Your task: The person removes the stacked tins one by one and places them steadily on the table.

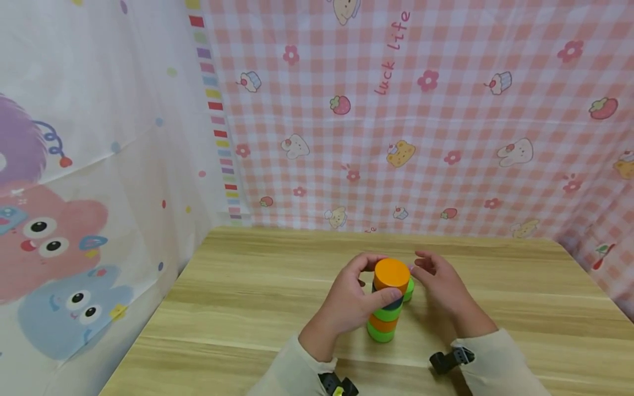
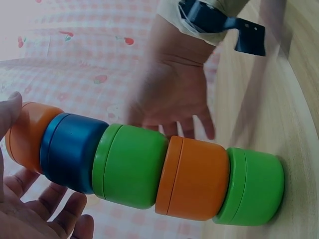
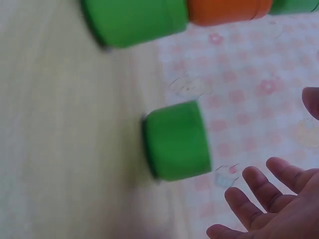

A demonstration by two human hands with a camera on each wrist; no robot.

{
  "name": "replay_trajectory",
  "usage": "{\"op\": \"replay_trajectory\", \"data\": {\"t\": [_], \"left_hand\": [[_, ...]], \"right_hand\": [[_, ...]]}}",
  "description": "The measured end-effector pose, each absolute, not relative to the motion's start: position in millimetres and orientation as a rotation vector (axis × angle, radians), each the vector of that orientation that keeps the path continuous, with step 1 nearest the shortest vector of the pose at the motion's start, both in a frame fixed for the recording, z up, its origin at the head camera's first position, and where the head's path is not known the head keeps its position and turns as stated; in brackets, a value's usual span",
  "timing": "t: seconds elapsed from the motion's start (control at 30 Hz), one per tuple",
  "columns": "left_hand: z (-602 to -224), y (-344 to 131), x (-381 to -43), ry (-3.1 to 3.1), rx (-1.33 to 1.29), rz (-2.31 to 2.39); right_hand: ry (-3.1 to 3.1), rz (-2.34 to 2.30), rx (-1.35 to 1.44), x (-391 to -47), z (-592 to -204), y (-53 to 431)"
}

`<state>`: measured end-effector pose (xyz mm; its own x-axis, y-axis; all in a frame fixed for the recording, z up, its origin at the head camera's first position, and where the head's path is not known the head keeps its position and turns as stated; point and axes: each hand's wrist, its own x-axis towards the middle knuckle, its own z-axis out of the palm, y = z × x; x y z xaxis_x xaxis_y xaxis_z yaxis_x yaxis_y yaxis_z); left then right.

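A stack of small lidded jars stands on the table. From the bottom up come a green jar (image 2: 251, 186), an orange jar (image 2: 194, 178), a second green jar (image 2: 132, 167), a blue jar (image 2: 75, 152) and an orange jar (image 1: 392, 273) on top. My left hand (image 1: 349, 300) holds the stack near its top, thumb at the front and fingers on the far side. Apart from the stack, behind it to the right, sits another green jar (image 3: 178, 142). My right hand (image 1: 446, 283) is beside that jar with fingers spread, holding nothing.
The wood-grain table (image 1: 238, 297) ends at a pink checked cloth (image 1: 366, 126) hung behind it. A white cloth with cartoon figures (image 1: 124, 165) hangs on the left. Dark camera straps (image 1: 453, 358) sit on both wrists.
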<state>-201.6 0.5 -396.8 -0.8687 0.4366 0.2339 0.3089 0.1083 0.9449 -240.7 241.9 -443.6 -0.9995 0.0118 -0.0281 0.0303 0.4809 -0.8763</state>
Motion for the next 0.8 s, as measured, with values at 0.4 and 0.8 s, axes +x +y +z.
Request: {"op": "replay_trajectory", "data": {"t": [0.4,0.8], "left_hand": [[-397.4,0.2,-201.9,2.292,0.749,1.843],[-406.8,0.6,-210.1,2.296,0.715,1.762]], "right_hand": [[2.644,-1.823,-0.122,-214.5,-407.1,225.7],[2.596,-1.995,-0.551,-189.6,-387.7,212.9]]}}
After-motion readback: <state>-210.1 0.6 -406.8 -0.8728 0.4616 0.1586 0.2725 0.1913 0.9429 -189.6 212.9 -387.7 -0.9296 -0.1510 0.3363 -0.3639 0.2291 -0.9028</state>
